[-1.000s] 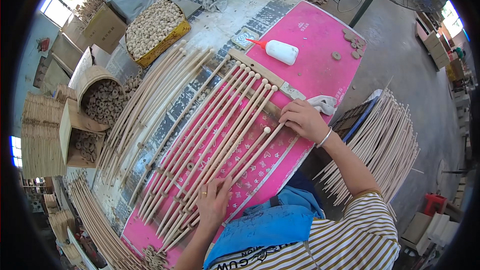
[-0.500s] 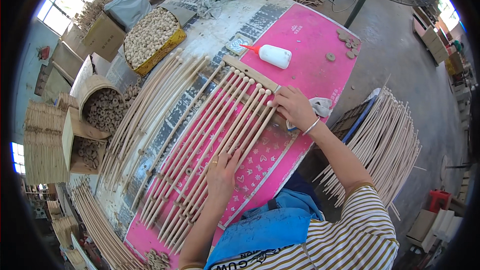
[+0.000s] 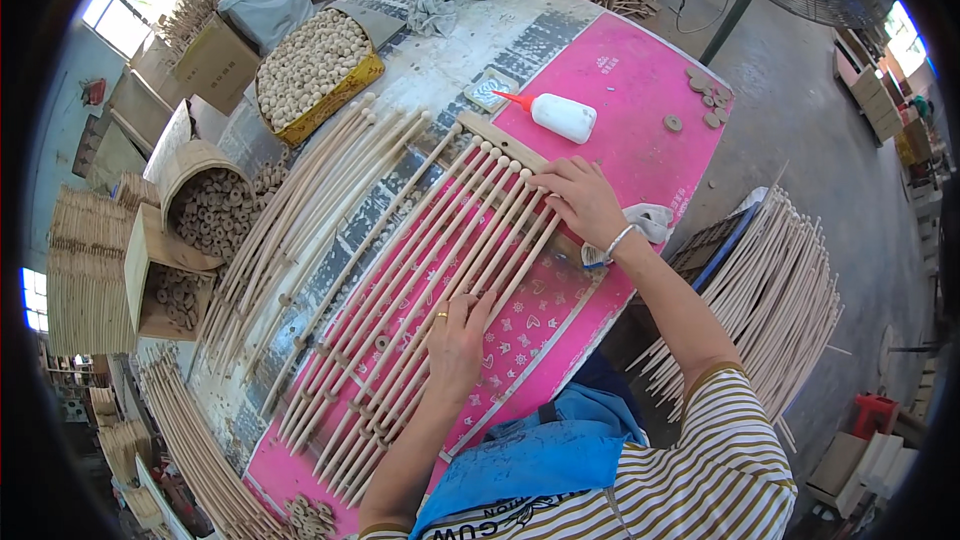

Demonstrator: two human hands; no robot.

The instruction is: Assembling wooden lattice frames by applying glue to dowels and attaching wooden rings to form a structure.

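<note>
Several long wooden rods (image 3: pixel 420 270) with round knob ends lie side by side on a pink mat (image 3: pixel 640 80). Their knobbed ends butt against a wooden strip (image 3: pixel 500 135). My left hand (image 3: pixel 455 340) lies flat on the rods near their middle, fingers spread, a ring on one finger. At the knobbed ends my right hand (image 3: pixel 580 200), with a bracelet at the wrist, presses on the nearest rods, fingers bent over them. Neither hand lifts a rod.
A white glue bottle (image 3: pixel 555 115) with a red tip lies beyond the rods. Loose rods (image 3: pixel 300 210) lie to the left, beside a box of wooden beads (image 3: pixel 315 60) and baskets of rings (image 3: pixel 205 210). More rods (image 3: pixel 780 290) are stacked at the right. Small wooden discs (image 3: pixel 705 105) sit far right.
Both hands slid along the rods toward the wooden strip. The rod nearest me, which lay askew, now sits in line with the others.
</note>
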